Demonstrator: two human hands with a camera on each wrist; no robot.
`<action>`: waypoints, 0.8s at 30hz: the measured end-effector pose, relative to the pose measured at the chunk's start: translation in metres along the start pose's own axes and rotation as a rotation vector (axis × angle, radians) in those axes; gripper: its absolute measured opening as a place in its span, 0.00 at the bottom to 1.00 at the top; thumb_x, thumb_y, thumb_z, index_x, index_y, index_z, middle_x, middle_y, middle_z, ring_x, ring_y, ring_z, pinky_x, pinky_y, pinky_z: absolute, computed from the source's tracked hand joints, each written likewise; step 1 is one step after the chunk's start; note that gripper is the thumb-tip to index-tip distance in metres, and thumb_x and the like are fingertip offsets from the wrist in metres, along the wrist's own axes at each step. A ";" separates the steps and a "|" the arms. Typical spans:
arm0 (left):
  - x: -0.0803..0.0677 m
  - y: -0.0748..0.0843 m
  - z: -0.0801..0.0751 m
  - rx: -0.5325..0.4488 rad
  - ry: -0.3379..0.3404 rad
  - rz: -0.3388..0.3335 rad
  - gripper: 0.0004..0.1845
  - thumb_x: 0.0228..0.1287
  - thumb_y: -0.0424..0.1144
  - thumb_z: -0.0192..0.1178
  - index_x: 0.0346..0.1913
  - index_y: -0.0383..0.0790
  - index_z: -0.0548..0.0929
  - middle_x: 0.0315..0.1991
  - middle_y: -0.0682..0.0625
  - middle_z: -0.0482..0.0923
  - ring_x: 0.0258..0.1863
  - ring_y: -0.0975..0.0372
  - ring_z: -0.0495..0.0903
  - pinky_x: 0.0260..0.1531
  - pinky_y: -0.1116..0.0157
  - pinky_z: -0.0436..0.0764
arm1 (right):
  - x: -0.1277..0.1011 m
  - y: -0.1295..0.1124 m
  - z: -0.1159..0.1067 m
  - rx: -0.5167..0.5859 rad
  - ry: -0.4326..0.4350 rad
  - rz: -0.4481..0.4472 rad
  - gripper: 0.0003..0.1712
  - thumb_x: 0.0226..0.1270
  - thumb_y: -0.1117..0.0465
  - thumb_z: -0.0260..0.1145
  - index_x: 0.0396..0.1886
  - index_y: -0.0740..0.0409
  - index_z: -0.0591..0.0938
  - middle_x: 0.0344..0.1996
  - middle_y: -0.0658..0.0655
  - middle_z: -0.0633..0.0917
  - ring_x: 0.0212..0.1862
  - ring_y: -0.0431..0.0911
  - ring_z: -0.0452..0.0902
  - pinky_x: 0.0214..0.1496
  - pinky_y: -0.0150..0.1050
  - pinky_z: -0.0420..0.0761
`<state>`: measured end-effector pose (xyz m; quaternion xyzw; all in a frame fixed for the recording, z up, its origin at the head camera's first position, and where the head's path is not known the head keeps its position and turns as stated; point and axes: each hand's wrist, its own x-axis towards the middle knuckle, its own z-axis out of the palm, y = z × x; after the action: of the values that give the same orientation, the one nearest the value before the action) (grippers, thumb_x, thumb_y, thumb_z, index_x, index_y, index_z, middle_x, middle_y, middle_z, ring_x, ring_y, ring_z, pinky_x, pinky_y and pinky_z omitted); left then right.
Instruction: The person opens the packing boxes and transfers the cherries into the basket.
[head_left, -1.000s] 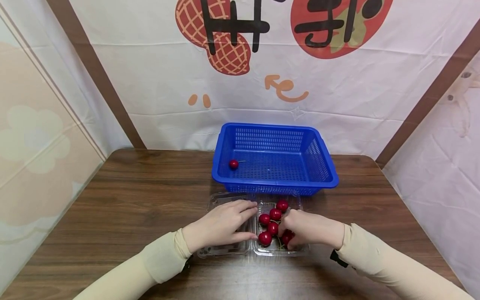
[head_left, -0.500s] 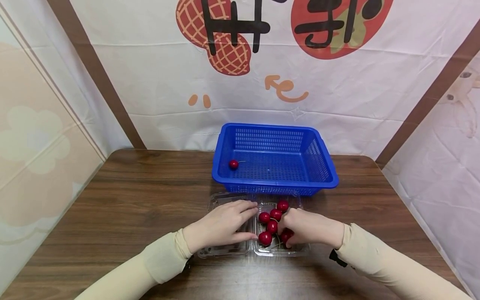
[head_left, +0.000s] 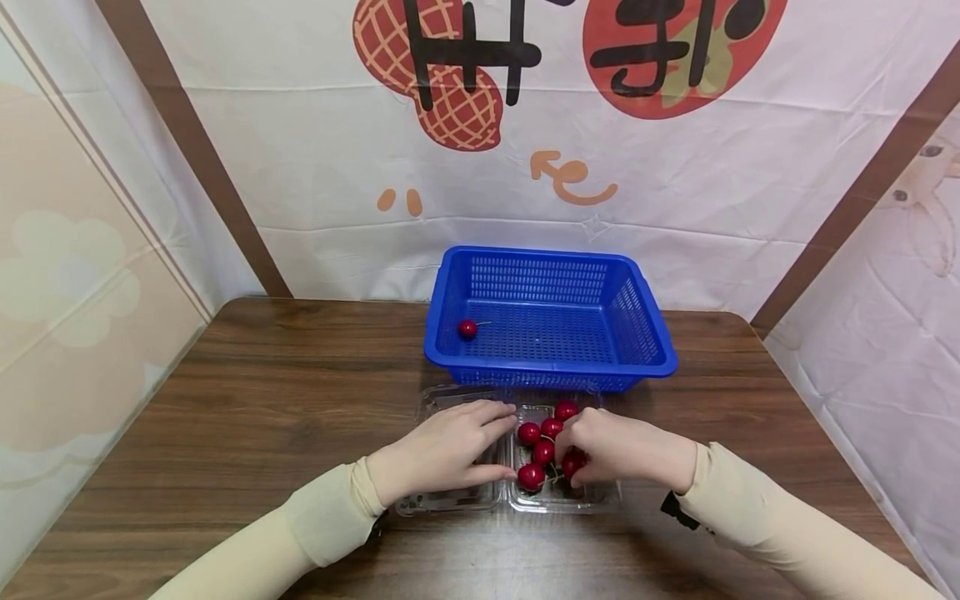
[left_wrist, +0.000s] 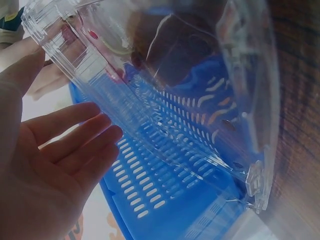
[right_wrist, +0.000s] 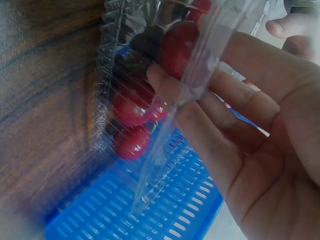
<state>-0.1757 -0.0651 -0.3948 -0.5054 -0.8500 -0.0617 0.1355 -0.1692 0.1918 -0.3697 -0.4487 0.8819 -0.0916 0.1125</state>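
Head view: one clear plastic clamshell box (head_left: 558, 498) lies opened flat on the wooden table (head_left: 262, 400), just in front of one blue slotted basket (head_left: 551, 317). Five red cherries (head_left: 531, 476) are countable in the box's right half – glossy, dark red, round, with thin pale stems. A sixth, single cherry (head_left: 467, 328) lies at the left of the basket floor. The left hand (head_left: 442, 454) rests flat on the box's left half (head_left: 450, 500), fingers straight. The right hand (head_left: 622, 450) sits in the right half, fingers curled over one of the cherries.

Left wrist view: the left hand (left_wrist: 45, 165) shows relaxed, extended fingers under the transparent ridged plastic (left_wrist: 165, 100); the blue basket (left_wrist: 170, 200) shows behind it.

Right wrist view: the right hand (right_wrist: 250, 130) has its fingertips (right_wrist: 159, 75) against a cherry (right_wrist: 177, 47) – three cherries are visible here through the clear plastic wall (right_wrist: 175, 125), with the basket (right_wrist: 150, 210) behind.
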 end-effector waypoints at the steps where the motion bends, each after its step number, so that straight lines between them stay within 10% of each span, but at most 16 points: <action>1: 0.000 0.000 0.000 0.001 0.000 0.001 0.35 0.61 0.64 0.55 0.57 0.37 0.78 0.59 0.44 0.76 0.58 0.57 0.75 0.61 0.63 0.74 | 0.000 0.000 -0.001 0.001 -0.002 0.003 0.09 0.45 0.61 0.76 0.28 0.52 0.85 0.23 0.42 0.82 0.28 0.32 0.75 0.30 0.23 0.75; 24: 0.000 0.000 -0.001 -0.002 -0.009 0.000 0.35 0.61 0.63 0.55 0.57 0.37 0.78 0.59 0.44 0.76 0.58 0.56 0.75 0.61 0.63 0.74 | 0.007 -0.008 -0.031 0.001 0.029 0.009 0.10 0.49 0.59 0.75 0.32 0.55 0.85 0.27 0.45 0.81 0.30 0.34 0.74 0.31 0.24 0.76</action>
<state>-0.1756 -0.0654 -0.3940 -0.5059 -0.8504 -0.0601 0.1311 -0.1750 0.1835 -0.3389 -0.4435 0.8852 -0.0979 0.1003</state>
